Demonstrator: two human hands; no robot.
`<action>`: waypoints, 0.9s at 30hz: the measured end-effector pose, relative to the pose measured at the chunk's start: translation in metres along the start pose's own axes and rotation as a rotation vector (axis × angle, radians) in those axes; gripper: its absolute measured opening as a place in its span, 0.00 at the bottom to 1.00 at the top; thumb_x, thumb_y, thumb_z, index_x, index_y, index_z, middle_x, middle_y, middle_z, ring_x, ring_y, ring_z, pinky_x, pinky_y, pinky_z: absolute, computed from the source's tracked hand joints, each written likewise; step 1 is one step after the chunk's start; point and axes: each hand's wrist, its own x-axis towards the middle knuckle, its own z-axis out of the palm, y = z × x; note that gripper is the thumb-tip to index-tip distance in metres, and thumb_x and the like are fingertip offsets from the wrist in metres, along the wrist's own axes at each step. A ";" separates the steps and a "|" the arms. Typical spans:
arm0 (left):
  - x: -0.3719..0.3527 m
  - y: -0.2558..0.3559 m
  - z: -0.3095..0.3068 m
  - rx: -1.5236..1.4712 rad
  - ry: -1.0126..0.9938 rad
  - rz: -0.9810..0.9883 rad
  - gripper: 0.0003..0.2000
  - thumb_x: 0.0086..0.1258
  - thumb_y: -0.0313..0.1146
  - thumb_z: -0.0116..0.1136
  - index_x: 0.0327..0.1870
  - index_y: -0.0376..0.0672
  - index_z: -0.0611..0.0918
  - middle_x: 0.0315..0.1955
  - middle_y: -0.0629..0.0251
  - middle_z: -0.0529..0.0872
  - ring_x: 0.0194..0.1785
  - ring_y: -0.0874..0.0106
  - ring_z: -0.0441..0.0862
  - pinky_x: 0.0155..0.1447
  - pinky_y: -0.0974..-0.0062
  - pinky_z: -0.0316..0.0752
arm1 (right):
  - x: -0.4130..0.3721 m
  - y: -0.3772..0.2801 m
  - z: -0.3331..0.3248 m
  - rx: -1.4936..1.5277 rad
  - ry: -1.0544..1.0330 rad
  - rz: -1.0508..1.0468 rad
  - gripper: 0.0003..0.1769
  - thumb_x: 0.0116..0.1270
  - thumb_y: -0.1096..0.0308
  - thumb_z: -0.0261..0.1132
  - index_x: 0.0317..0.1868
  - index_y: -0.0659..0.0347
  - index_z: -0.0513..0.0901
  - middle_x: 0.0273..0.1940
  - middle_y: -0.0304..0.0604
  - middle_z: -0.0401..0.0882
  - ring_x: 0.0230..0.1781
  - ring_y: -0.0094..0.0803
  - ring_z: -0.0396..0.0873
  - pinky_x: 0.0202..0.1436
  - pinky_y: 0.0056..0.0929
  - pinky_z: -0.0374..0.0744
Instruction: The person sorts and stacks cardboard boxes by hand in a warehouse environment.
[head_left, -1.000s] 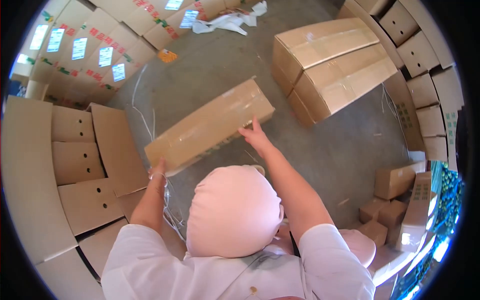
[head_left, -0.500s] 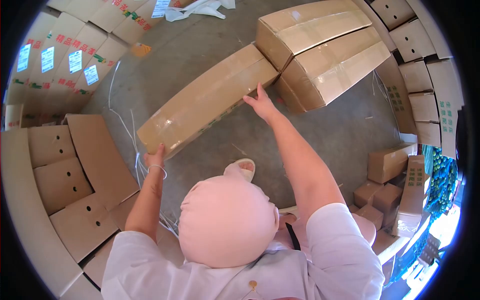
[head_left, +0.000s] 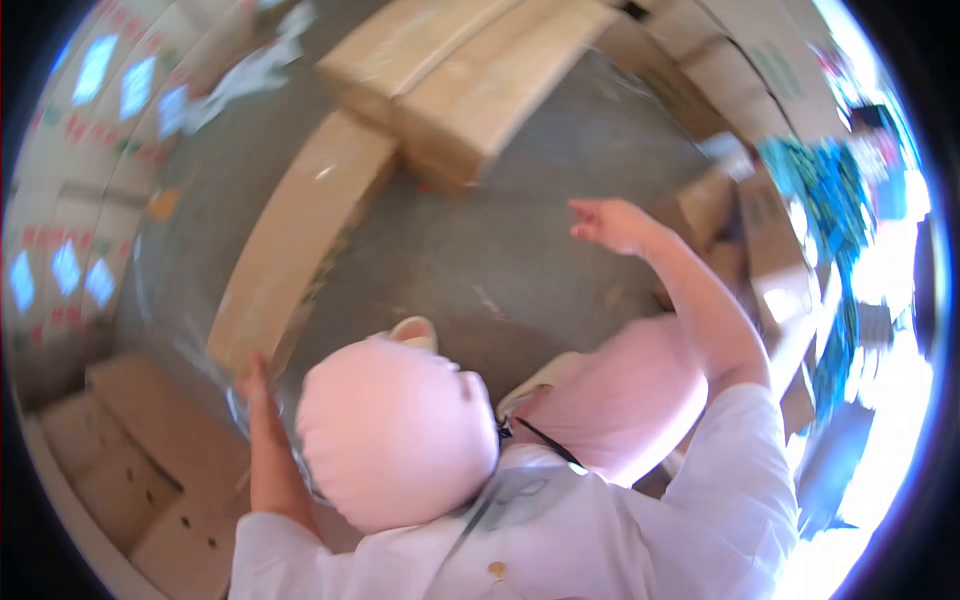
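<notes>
Concrete floor (head_left: 500,270) ringed by cardboard cartons, frame blurred. Long taped box (head_left: 300,230) runs diagonally left of centre, its far end just beside the stacked boxes (head_left: 470,90) at top. Left hand (head_left: 252,378) sits at the box's near end, lower left (touching it; can't tell the grip through the blur). Right hand (head_left: 612,222) is up right of centre, fingers loose, holding nothing.

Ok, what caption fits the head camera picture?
Left hand on a long cardboard box, right hand open in the air.
</notes>
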 end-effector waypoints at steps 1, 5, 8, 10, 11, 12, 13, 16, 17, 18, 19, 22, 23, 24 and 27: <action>0.000 0.002 -0.001 -0.004 -0.028 0.003 0.34 0.55 0.51 0.66 0.55 0.33 0.70 0.50 0.56 0.78 0.50 0.62 0.77 0.51 0.68 0.72 | -0.029 0.019 -0.015 0.033 0.122 0.096 0.31 0.61 0.52 0.62 0.61 0.59 0.71 0.47 0.49 0.80 0.46 0.40 0.78 0.52 0.33 0.74; -0.004 0.020 -0.001 0.118 -0.061 0.033 0.31 0.59 0.47 0.62 0.57 0.33 0.69 0.52 0.55 0.77 0.52 0.63 0.76 0.54 0.68 0.71 | -0.141 0.106 -0.051 0.158 0.665 0.364 0.28 0.60 0.54 0.64 0.59 0.58 0.74 0.44 0.45 0.81 0.43 0.34 0.79 0.50 0.31 0.75; -0.029 0.065 -0.001 0.264 -0.009 0.150 0.29 0.63 0.45 0.58 0.59 0.32 0.68 0.53 0.54 0.76 0.54 0.63 0.75 0.57 0.69 0.70 | -0.216 0.164 -0.057 0.182 1.078 0.517 0.29 0.58 0.51 0.65 0.56 0.58 0.76 0.46 0.47 0.80 0.48 0.38 0.78 0.53 0.34 0.74; -0.061 0.116 -0.002 0.239 -0.036 0.290 0.28 0.66 0.43 0.56 0.60 0.32 0.68 0.54 0.54 0.75 0.55 0.63 0.74 0.59 0.69 0.69 | -0.259 0.205 -0.054 0.121 1.376 0.615 0.28 0.58 0.52 0.66 0.53 0.61 0.77 0.45 0.46 0.79 0.48 0.36 0.77 0.53 0.33 0.73; -0.081 0.148 0.001 0.170 -0.087 0.363 0.27 0.67 0.42 0.55 0.61 0.32 0.68 0.54 0.54 0.75 0.55 0.63 0.74 0.60 0.69 0.69 | -0.280 0.236 -0.055 0.079 1.506 0.627 0.27 0.57 0.53 0.66 0.52 0.63 0.78 0.45 0.46 0.79 0.48 0.36 0.77 0.52 0.32 0.73; -0.106 0.184 0.003 0.042 -0.180 0.410 0.26 0.68 0.41 0.54 0.61 0.32 0.67 0.55 0.54 0.75 0.56 0.63 0.74 0.60 0.69 0.69 | -0.293 0.247 -0.057 0.074 1.532 0.641 0.28 0.58 0.52 0.65 0.53 0.64 0.77 0.45 0.46 0.79 0.47 0.35 0.76 0.52 0.32 0.73; -0.121 0.215 0.010 -0.154 -0.321 0.450 0.25 0.70 0.43 0.50 0.63 0.36 0.67 0.56 0.55 0.75 0.57 0.64 0.73 0.60 0.69 0.69 | -0.307 0.259 -0.059 0.069 1.558 0.655 0.29 0.59 0.52 0.65 0.53 0.65 0.77 0.44 0.46 0.79 0.46 0.34 0.76 0.52 0.31 0.73; -0.226 0.330 0.041 -0.285 -0.723 0.634 0.26 0.71 0.45 0.46 0.67 0.42 0.63 0.61 0.55 0.70 0.61 0.63 0.69 0.63 0.64 0.66 | -0.327 0.322 -0.062 0.441 1.381 0.751 0.26 0.61 0.51 0.63 0.50 0.65 0.79 0.42 0.43 0.81 0.43 0.29 0.77 0.50 0.30 0.73; -0.271 0.366 0.054 -0.268 -0.868 0.701 0.27 0.71 0.45 0.45 0.67 0.42 0.62 0.62 0.55 0.69 0.62 0.62 0.68 0.64 0.63 0.65 | -0.329 0.340 -0.064 0.591 1.223 0.791 0.24 0.62 0.51 0.63 0.48 0.63 0.80 0.41 0.42 0.81 0.41 0.28 0.78 0.48 0.29 0.75; -0.307 0.386 0.077 -0.246 -1.042 0.753 0.27 0.71 0.46 0.45 0.68 0.43 0.62 0.62 0.54 0.69 0.62 0.62 0.68 0.63 0.62 0.65 | -0.329 0.352 -0.065 0.602 1.232 0.786 0.24 0.62 0.51 0.63 0.48 0.63 0.80 0.41 0.42 0.81 0.41 0.28 0.78 0.48 0.29 0.75; -0.342 0.407 0.100 -0.225 -1.219 0.796 0.27 0.71 0.47 0.44 0.68 0.43 0.61 0.62 0.54 0.68 0.62 0.62 0.68 0.63 0.61 0.66 | -0.328 0.362 -0.066 0.843 1.090 0.763 0.23 0.62 0.51 0.63 0.46 0.63 0.80 0.40 0.42 0.82 0.38 0.26 0.79 0.44 0.27 0.76; -0.460 0.439 0.191 -0.044 -1.741 0.720 0.31 0.70 0.51 0.46 0.69 0.44 0.59 0.64 0.55 0.66 0.63 0.60 0.67 0.63 0.59 0.66 | -0.312 0.366 -0.069 1.257 0.968 0.613 0.24 0.61 0.50 0.64 0.43 0.65 0.81 0.35 0.43 0.83 0.30 0.24 0.82 0.34 0.24 0.80; -0.491 0.439 0.227 0.042 -1.824 0.639 0.33 0.69 0.54 0.46 0.70 0.44 0.57 0.65 0.53 0.64 0.64 0.59 0.66 0.63 0.58 0.65 | -0.310 0.363 -0.072 1.318 0.910 0.631 0.24 0.61 0.50 0.64 0.43 0.65 0.80 0.35 0.44 0.83 0.30 0.25 0.82 0.34 0.24 0.80; -0.521 0.436 0.265 0.129 -1.905 0.552 0.36 0.68 0.56 0.46 0.71 0.44 0.55 0.66 0.51 0.62 0.65 0.57 0.65 0.63 0.56 0.65 | -0.309 0.361 -0.074 1.385 0.883 0.634 0.24 0.61 0.50 0.64 0.44 0.65 0.80 0.35 0.44 0.83 0.29 0.27 0.82 0.34 0.24 0.81; -0.619 0.424 0.357 0.356 -1.971 0.371 0.49 0.56 0.71 0.49 0.73 0.53 0.45 0.72 0.51 0.44 0.72 0.47 0.44 0.68 0.41 0.47 | -0.297 0.382 -0.065 1.575 0.859 0.567 0.23 0.61 0.52 0.64 0.45 0.65 0.80 0.35 0.45 0.83 0.28 0.28 0.83 0.34 0.24 0.81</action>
